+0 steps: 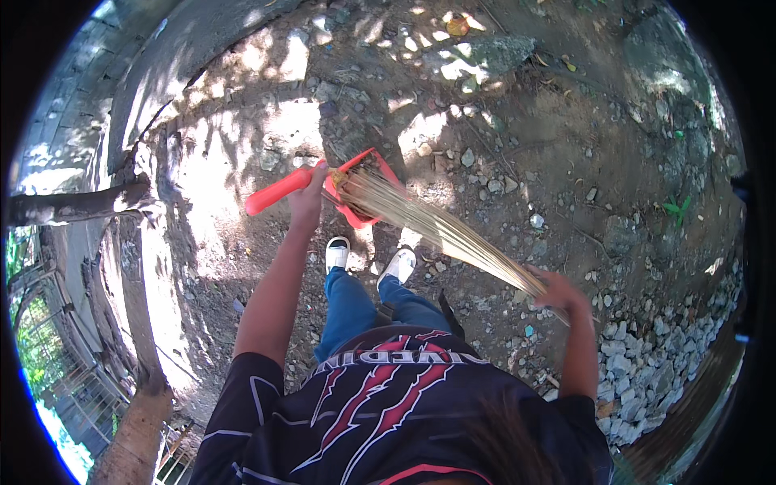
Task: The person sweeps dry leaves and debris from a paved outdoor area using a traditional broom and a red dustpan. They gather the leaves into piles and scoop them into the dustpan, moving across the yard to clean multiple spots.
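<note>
My left hand (307,197) is closed around the red plastic handle (274,193) of a dustpan (387,166). The pan is off the front of my shoes, with dark debris partly visible inside. A stick broom (448,233) made of thin, pale ribs slants across from the pan to my right side. One end of it overlaps the pan, near a yellowish-brown lump whose nature I cannot tell. My right hand (561,294), slightly blurred, grips the narrow far end of the bundle, and a few rib ends stick out past it.
Bare, stony ground surrounds my white shoes (337,253). A heap of broken rocks (642,370) lies at the lower right, a flat stone slab (485,53) ahead. Wooden posts and a rail (79,205) stand on the left, beside a concrete edge (176,66).
</note>
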The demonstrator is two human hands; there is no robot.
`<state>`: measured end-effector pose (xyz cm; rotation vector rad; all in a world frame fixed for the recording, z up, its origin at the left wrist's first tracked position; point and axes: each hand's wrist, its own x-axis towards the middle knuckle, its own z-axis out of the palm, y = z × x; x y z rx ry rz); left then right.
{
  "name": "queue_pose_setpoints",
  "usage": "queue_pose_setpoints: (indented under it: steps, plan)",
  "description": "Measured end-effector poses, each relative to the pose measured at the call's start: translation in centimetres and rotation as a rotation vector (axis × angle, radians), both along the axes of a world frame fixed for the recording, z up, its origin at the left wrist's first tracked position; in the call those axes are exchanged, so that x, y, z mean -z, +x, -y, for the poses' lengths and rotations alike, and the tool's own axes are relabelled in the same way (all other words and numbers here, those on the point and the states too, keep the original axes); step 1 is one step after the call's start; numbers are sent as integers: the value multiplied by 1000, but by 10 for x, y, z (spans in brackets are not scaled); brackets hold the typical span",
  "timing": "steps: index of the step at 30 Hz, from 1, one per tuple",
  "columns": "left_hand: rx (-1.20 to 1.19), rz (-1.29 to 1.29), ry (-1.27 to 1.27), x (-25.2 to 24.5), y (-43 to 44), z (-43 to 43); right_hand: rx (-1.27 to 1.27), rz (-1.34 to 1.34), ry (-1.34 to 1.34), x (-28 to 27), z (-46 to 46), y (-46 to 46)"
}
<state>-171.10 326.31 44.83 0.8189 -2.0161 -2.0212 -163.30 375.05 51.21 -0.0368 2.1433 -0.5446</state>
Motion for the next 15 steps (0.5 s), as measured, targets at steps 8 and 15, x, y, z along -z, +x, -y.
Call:
queue_pose_setpoints:
  steps: [8,15]
  plan:
    - [-261,-44,174,-17,36,40,30,-227,162,-11,8,-99]
    - [-228,-11,127,-8,49,9,-317,-324,557,87,130,-160]
